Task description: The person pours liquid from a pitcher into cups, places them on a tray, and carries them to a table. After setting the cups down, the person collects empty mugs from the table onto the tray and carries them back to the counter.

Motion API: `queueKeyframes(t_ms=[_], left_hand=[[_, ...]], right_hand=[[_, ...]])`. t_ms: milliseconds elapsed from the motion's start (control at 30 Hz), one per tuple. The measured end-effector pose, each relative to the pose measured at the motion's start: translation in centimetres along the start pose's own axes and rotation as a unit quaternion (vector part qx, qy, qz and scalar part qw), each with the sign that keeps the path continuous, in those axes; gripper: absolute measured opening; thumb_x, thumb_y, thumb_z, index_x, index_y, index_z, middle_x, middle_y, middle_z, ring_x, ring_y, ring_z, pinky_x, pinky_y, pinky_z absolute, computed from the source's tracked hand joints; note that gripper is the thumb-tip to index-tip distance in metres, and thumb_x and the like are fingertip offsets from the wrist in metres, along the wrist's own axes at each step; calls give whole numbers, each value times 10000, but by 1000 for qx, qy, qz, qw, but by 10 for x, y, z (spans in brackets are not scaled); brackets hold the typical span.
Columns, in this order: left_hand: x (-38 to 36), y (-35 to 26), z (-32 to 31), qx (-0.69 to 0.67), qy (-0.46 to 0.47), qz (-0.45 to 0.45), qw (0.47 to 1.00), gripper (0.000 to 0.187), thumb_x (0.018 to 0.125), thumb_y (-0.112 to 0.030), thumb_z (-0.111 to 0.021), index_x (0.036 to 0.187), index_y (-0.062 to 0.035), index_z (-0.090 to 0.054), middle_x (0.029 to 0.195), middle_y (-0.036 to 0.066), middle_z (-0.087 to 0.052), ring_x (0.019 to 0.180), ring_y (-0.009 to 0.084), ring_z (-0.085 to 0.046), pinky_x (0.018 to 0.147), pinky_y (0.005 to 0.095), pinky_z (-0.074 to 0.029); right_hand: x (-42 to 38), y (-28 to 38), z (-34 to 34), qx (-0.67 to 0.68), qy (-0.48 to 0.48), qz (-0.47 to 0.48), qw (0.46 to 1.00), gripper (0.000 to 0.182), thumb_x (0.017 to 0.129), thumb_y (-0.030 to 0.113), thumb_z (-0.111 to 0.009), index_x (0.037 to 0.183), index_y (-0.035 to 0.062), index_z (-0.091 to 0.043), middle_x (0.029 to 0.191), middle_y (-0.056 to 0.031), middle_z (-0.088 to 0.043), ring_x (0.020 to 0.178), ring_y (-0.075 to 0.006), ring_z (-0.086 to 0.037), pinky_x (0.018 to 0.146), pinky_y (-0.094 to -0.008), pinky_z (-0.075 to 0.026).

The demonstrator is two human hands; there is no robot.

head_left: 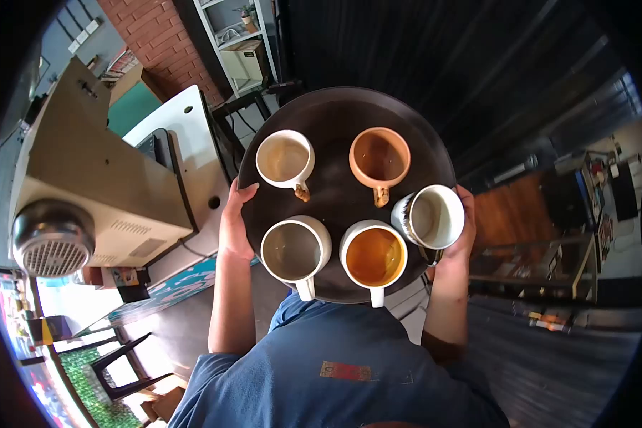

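Observation:
A round dark tray (pixel 335 107) is held level in front of my body, with several mugs standing on it. My left hand (pixel 236 221) grips its left rim, thumb on top. At the right rim my right hand (pixel 465 225) holds the tray, partly hidden behind a patterned white mug (pixel 436 217). Toward the far side are a cream mug (pixel 285 158) and an orange-brown mug (pixel 379 158). Nearer me stand a white mug with greyish contents (pixel 292 250) and a white mug of amber liquid (pixel 374 257).
A large beige machine (pixel 100 178) sits by a white table (pixel 182 132) on the left. Beyond are a brick wall (pixel 150 36) and a shelf (pixel 242 53). A glass-sided case (pixel 549 267) is at the right. A black chair (pixel 114 367) stands lower left.

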State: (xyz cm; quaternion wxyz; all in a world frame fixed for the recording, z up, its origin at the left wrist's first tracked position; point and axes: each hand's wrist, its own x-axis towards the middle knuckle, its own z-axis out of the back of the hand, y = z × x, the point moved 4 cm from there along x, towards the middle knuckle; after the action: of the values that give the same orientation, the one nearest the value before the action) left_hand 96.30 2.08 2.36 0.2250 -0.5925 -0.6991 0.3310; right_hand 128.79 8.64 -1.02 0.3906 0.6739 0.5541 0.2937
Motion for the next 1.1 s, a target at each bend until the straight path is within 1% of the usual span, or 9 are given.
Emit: queueKeyframes(t_ms=[367,500,567,733,833,867,967,1000,1100], left_hand=[[107,-29,20,-59,-74,-23,995,430,849,-147,-471,1265,-52,-421,1140,163,-571,994,281,-614,850,408,-523],[127,-39,21,-62,-97,-91,989,421,853,-135,-464,1263,-48,-428,1146,162,-574,993,284,-618,842,407,-532],[137,-45,16,-47,-156,-130,978,406,857,-132,-463,1252,-43,-440,1127,159,-588,981,288,-626,832,411,-540],[156,-56,22,-50,-240,-149,958,379,860,-146,-462,1224,-42,-463,1082,152,-608,952,291,-636,827,421,-541],[172,-66,0,-85,-257,-170,948,366,866,-160,-457,1212,-41,-469,1078,148,-608,954,293,-636,827,423,-542],[177,-67,-7,-62,-316,-186,928,362,880,-254,-439,1070,14,-590,965,152,-662,844,260,-662,777,374,-540],[188,-72,-5,-51,-340,-216,914,347,880,-261,-450,1048,6,-594,943,139,-661,830,247,-659,761,367,-539],[190,-75,-2,-63,-331,-216,917,321,865,-187,-476,1139,-24,-512,1045,149,-617,897,260,-646,779,389,-548],[203,-84,-10,-81,-310,-229,919,317,859,-192,-491,1104,2,-537,1016,149,-629,884,263,-652,773,384,-551]], right_hand=[[141,-20,-113,-31,92,-70,993,159,949,167,-514,1073,67,-522,894,-57,-617,790,-129,-602,693,-266,-502],[189,-33,-155,-54,141,-93,984,154,950,173,-516,1064,70,-525,892,-50,-617,789,-120,-600,687,-261,-498],[215,-42,-178,-66,178,-101,977,153,949,176,-519,1063,74,-525,891,-47,-617,790,-117,-599,687,-258,-495],[261,-46,-247,-77,240,-150,956,149,942,178,-533,1061,90,-526,913,-34,-614,808,-108,-583,712,-248,-481],[291,-42,-282,-57,275,-178,943,156,933,176,-543,1061,88,-527,937,-32,-613,843,-106,-576,733,-241,-474],[301,-43,-296,-71,295,-177,936,157,940,185,-538,1063,87,-526,905,-21,-604,810,-89,-575,706,-229,-472],[321,-45,-336,-76,334,-204,917,157,942,195,-541,1054,86,-527,870,-6,-596,777,-71,-574,677,-214,-469],[330,-49,-348,-80,351,-201,911,153,940,192,-544,1049,86,-528,869,-3,-596,779,-69,-573,677,-215,-469],[351,-55,-375,-78,379,-206,899,149,930,192,-556,1036,89,-531,869,3,-596,783,-65,-569,680,-213,-464]])
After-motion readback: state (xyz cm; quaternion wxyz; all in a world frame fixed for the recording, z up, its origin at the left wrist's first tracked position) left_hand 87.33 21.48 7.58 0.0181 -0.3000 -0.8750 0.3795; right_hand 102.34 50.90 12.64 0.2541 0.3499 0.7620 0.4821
